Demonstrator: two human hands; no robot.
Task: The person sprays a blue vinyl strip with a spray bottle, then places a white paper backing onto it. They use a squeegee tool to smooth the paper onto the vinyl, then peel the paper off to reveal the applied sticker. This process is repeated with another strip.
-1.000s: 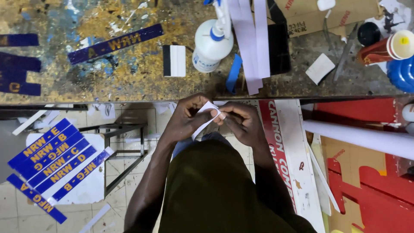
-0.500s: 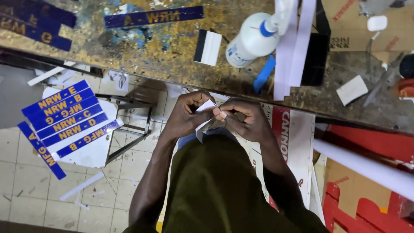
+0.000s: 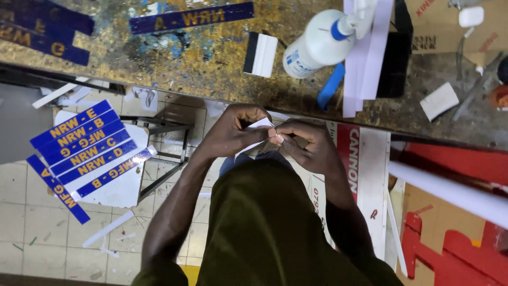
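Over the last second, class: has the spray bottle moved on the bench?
No. The bottle still lies just right of the black-and-white block; only the view shifted.

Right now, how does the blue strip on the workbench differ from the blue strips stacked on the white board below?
The strip on the workbench lies alone and nearly level across the paint-stained top; the strips on the white board are several, laid side by side and slanted. The lone one looks darker and in shade; the stacked ones are a brighter blue. Both kinds are long, narrow and blue with yellow lettering. Neither hand touches either.
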